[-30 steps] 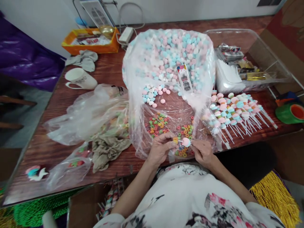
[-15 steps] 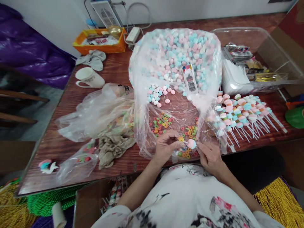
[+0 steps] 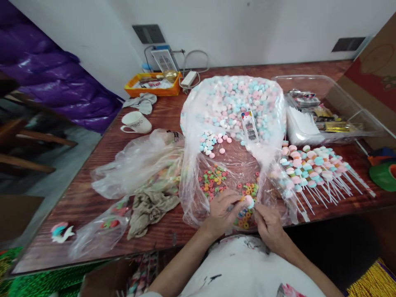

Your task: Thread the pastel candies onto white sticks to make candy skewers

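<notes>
A small ring candy (image 3: 237, 199) is pinched at the left hand (image 3: 221, 211), its colour hard to tell; a pink sweet (image 3: 249, 201) sits between both hands; the right hand (image 3: 268, 220) is curled narrow, its stick hidden, over the clear bag (image 3: 198, 198).

The worktop (image 3: 93, 202) is dark wood, glossy. The bags (image 3: 139, 165) are clear, crinkled plastic. The rag (image 3: 151, 208) is matt, rumpled cloth; the mug (image 3: 136, 122) looks glazed.

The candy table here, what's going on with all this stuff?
A person sits at the wooden table, both hands together over an opened plastic sheet. The left hand and right hand pinch a pink candy piece just above a scatter of colourful ring candies. A row of finished candy sticks lies to the right.
</notes>
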### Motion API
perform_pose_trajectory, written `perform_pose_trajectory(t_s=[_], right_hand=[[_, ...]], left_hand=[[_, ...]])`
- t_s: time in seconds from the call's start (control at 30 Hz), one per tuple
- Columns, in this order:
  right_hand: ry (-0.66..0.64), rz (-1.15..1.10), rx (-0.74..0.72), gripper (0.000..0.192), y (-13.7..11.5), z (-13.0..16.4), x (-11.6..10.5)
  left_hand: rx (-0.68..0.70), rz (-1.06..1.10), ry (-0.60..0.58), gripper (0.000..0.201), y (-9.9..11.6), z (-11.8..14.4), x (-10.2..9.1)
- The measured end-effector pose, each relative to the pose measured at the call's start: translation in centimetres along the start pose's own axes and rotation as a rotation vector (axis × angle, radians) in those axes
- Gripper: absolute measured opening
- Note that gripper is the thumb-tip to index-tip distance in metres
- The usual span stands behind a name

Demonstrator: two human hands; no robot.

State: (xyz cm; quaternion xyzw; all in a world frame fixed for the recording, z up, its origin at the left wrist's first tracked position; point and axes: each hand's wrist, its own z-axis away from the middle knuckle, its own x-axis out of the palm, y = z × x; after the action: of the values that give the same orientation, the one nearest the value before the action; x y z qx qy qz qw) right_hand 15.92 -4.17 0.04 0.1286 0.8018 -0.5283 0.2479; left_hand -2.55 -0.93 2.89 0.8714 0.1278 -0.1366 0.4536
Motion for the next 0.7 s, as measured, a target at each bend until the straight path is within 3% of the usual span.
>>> perform_pose_trajectory(t_s=[0.07,0.17,0.27,0.37,0.5,0.7], right_hand=[[0.018,-0.07,0.04,0.026,-0.1,-0.1,0.3],[0.086,-0.097,-0.014,0.026,-0.1,-0.3,0.6],[0.098,-0.079,-0.065,0.023,0.3,-0.5,0.6],[0.075,-0.025,-0.086,0.024,1.0,-0.5,0.5],[0.06,0.055,-0.129,0.029,2.1,0.0,0.3],[0.209,-0.046,-0.191,0.026,2.2,1.1,0.1]], left_hand=[[-0.018,0.059,0.003,0.019,0.1,0.0,0.2],[-0.225,0.302,0.085,0.018,0.3,-0.2,0.5],[-0.375,0.477,0.037,0.016,0.4,-0.8,0.7],[-0.367,0.488,-0.043,0.014,0.5,-1.1,0.6],[-0.364,0.461,-0.04,0.012,0.2,-0.5,0.9],[-0.34,0.487,-0.037,0.012,0.1,0.1,1.6]])
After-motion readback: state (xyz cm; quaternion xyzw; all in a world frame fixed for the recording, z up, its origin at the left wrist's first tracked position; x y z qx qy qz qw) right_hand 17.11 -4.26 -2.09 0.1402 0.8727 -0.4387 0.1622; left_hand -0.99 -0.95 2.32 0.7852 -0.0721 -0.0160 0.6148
